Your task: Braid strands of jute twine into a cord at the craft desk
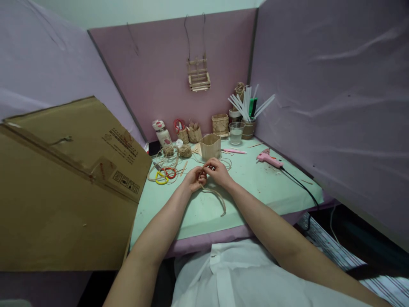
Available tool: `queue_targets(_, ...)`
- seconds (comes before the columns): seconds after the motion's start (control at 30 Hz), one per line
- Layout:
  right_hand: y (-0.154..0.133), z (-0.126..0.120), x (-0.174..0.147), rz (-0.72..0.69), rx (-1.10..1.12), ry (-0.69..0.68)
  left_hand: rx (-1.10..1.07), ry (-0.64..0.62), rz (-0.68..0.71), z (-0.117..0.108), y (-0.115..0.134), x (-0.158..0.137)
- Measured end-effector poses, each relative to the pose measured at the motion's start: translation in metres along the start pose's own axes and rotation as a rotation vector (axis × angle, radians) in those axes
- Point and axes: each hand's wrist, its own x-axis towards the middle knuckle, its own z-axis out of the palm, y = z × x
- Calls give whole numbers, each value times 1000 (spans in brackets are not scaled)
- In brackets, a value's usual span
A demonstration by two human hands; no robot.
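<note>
Both of my hands meet over the middle of the table, fingers pinched together on jute twine. My left hand point(194, 179) is closed around the twine point(220, 198), whose loose tail curves down onto the tabletop. Thumb and fingertips of my right hand point(217, 171) pinch the twine close against the left fingers; the exact spot is small and partly hidden. Just behind them stands a wooden container point(211, 147) with a wavy rim. To the left lie scissors with red and yellow handles point(162, 177), near loose loops of twine and a twine ball point(185, 151).
A pink glue gun point(270, 159) with a black cord lies at the right. Glue sticks point(244, 104), a cup of water point(236, 134), a stick-filled holder point(194, 133) and a jar point(162, 134) line the back. A large cardboard sheet point(70, 196) stands at the left.
</note>
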Motion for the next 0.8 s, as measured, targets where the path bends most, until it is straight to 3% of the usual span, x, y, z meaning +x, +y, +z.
queue_targets(0.13,2,-1,2,29,6,28,154,73,230,4,-6,2)
queue_targets(0.2,3,-1,2,24,5,23,174,90,280,3,-6,3)
queue_targets(0.27,2,-1,1,16,-8,11,131,79,218,2,-4,2)
queue_targets(0.4,0,0,-2,-40,-29,-66,48,51,-57,-3,2,2)
queue_targets(0.47,0,1,-3,-61,-29,-90,64,64,-75,-3,3,3)
queue_targets(0.67,4,1,1,35,40,36,224,58,306,2,-2,0)
queue_targets(0.8,5,1,2,44,67,40,289,84,385,4,0,-5)
